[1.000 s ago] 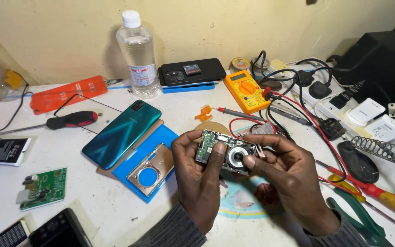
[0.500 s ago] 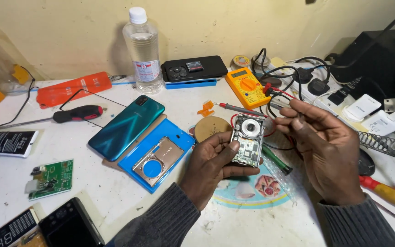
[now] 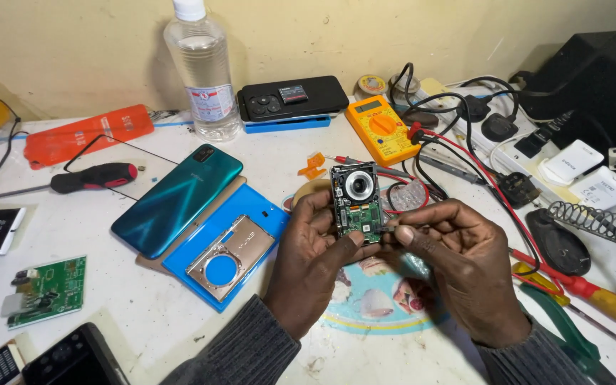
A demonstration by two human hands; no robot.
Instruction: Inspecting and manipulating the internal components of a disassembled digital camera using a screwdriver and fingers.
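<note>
Evenly and fairly brightly lit from above and in front, soft and diffuse, with only faint short shadows under the hands on the white worktop (image 3: pixel 144 314). Mild glare on the teal phone back (image 3: pixel 176 199) and the clear bottle (image 3: pixel 204 71); dark, underexposed in the upper right corner. Sharp at centre, slightly stretched and softer toward the edges, no motion blur.

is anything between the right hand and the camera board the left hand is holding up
Nothing visible. The left hand holds the camera board upright, and the right hand already has its fingertips at its lower right edge.
</note>
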